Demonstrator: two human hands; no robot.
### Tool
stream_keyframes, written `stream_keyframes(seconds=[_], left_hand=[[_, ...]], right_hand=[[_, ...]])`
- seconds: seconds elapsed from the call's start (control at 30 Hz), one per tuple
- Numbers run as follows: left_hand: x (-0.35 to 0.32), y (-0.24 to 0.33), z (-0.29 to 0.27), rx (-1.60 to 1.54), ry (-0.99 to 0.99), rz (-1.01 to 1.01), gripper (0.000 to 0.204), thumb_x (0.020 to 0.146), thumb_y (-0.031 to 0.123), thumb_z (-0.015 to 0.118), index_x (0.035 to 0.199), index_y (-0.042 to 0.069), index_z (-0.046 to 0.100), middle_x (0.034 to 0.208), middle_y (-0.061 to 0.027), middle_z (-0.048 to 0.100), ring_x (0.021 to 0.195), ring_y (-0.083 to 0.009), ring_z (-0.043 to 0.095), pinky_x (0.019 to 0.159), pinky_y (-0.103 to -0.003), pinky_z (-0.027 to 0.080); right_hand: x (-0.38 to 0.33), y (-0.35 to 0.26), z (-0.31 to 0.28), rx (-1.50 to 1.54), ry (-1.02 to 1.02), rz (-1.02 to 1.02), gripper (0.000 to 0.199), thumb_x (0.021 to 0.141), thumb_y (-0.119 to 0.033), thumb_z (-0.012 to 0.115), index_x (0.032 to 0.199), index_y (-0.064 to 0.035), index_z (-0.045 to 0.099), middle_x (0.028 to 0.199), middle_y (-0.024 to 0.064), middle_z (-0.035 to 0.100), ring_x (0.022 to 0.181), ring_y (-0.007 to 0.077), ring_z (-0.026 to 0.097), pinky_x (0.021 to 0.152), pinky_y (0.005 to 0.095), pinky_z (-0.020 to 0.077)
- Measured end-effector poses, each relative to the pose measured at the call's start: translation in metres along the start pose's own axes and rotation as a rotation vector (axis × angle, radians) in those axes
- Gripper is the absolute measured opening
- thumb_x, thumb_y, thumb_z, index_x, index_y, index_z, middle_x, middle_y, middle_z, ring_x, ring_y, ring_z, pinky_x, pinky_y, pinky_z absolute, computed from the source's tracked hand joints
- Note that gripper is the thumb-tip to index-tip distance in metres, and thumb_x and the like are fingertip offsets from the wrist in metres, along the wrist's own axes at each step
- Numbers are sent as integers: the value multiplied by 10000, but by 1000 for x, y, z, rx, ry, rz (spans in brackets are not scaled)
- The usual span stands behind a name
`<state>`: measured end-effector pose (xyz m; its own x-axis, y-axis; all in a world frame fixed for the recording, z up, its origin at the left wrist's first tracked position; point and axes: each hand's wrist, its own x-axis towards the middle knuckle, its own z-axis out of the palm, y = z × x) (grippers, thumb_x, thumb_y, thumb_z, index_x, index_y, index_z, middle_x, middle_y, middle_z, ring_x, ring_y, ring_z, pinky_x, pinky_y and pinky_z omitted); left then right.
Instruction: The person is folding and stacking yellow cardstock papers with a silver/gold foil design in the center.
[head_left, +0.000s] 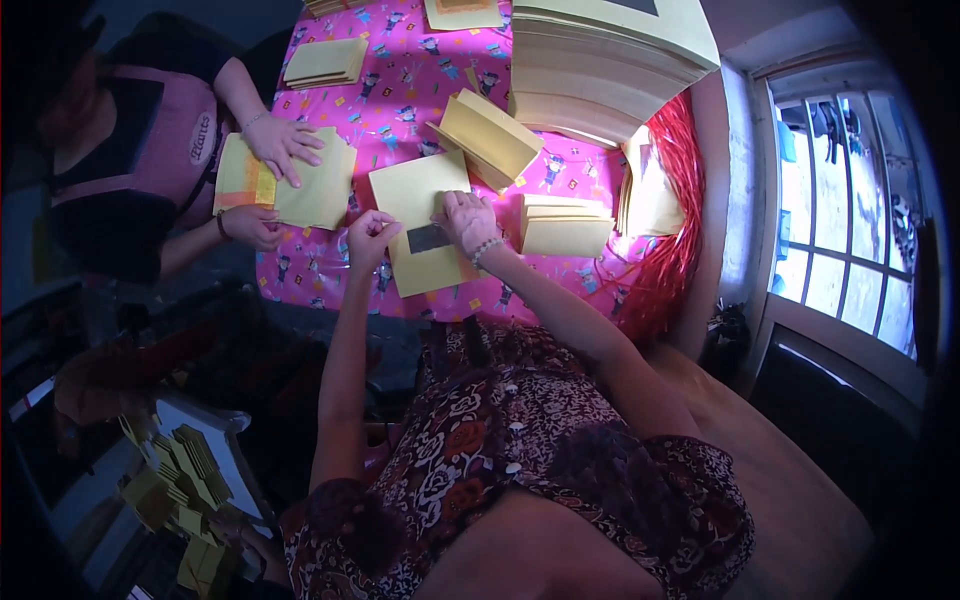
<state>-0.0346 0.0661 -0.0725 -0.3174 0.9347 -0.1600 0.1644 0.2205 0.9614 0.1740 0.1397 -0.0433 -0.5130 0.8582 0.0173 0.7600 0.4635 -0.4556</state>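
A yellow paper sheet (412,182) with a dark rectangular patch (428,237) lies at a slant on the table in front of me. My left hand (372,236) is closed in a pinch at the sheet's left edge, beside the patch. Palm down, my right hand (466,220) rests on the sheet's right side, its fingers slightly bent and apart. A folded yellow paper piece (490,138) stands partly opened just beyond that hand. To its right sits a small stack of folded yellow paper (566,225).
A pink patterned cloth (400,110) covers the table. At left, a co-worker's hands (285,148) hold down another yellow paper piece (320,185). A tall paper stack (590,80) stands at the back right, near red tinsel strands (680,220). Another small stack (325,63) lies far left.
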Motion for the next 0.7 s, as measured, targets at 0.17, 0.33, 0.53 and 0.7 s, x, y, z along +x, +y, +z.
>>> stream_keyframes(seconds=[0.17, 0.33, 0.53, 0.7], left_hand=[[-13, -11, 28, -9, 166, 78, 152, 810, 91, 722, 828, 28, 585, 636, 36, 553, 548, -29, 495, 485, -183, 373], [-21, -19, 16, 108, 358, -130, 269, 821, 247, 725, 793, 9, 603, 701, -23, 605, 604, -113, 554, 564, -259, 441], [-18, 22, 21, -85, 246, -379, 247, 896, 243, 636, 937, 2, 597, 783, -72, 642, 678, -161, 627, 597, -275, 498], [-28, 21, 19, -451, 226, -407, 286, 945, 158, 527, 1182, 8, 472, 1028, -142, 626, 831, -227, 660, 719, -332, 557]], right_hand=[[-2, 18, -15, -51, -113, -26, 361, 818, -371, 642, 1028, -119, 492, 906, 66, 610, 912, 236, 607, 771, 377, 417], [0, 23, -7, -252, -1, -403, 223, 836, -258, 572, 1005, -122, 520, 912, 53, 545, 891, 205, 590, 784, 365, 411], [-1, 24, -18, -292, 41, -492, 132, 847, -214, 509, 939, -133, 560, 926, 47, 474, 883, 190, 540, 762, 344, 391], [-17, 6, -43, -181, 91, -370, 245, 825, -304, 585, 1004, -136, 578, 1003, 87, 488, 965, 229, 521, 822, 347, 392]])
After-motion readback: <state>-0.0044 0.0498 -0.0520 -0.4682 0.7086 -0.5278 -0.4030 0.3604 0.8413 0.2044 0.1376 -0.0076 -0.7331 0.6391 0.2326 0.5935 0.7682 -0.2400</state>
